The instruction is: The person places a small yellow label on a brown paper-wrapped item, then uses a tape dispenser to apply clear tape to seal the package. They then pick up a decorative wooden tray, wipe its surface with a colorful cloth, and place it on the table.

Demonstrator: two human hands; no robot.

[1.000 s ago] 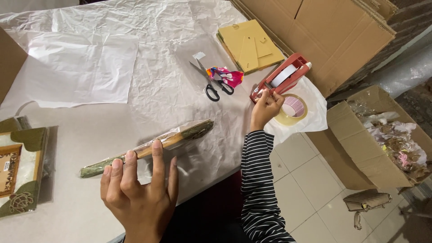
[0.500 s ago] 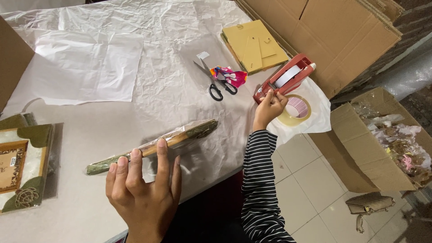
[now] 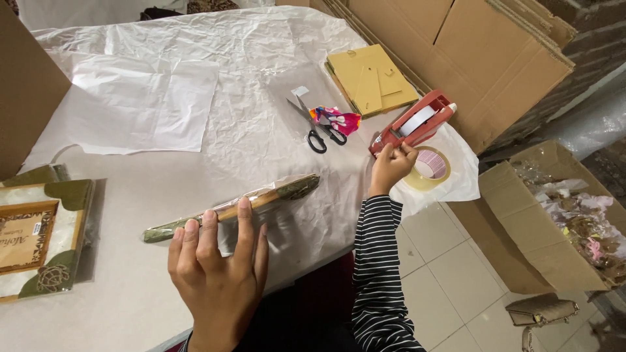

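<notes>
Plastic-wrapped frame (image 3: 228, 207): seen edge-on, near-centre of table (image 3: 130, 287), long axis running left-near to right-far; green corners, wood-coloured middle.
Left hand (image 3: 218, 274): flat against the wrapped frame's near face, fingers spread up to its top edge; steadying it, not clenched around it.
Right hand (image 3: 390, 166): striped sleeve, fingertips pinched at the near end of the red tape dispenser (image 3: 412, 122); cannot tell if tape is between them.
Tape dispenser: right of centre, at the table's right edge, just beside a loose roll of clear tape (image 3: 427, 168).
Between the hands: bare crumpled white paper (image 3: 248, 117) covering the table; nothing blocks the line from frame to dispenser.
Scissors (image 3: 316, 127): one pair, black handles, far of the frame, touching a pink patterned scrap (image 3: 339, 118).
Backing boards (image 3: 370, 79): small tan stack, far right, next to large flat cardboard sheets (image 3: 469, 52).
Second frame (image 3: 39, 238): one, unwrapped face up, left edge of table, well apart from the left hand.
Open carton (image 3: 561, 221): one, on the floor at right, filled with mixed packing bits.
Count: two frames, one dispenser, one loose tape roll, one pair of scissors.
</notes>
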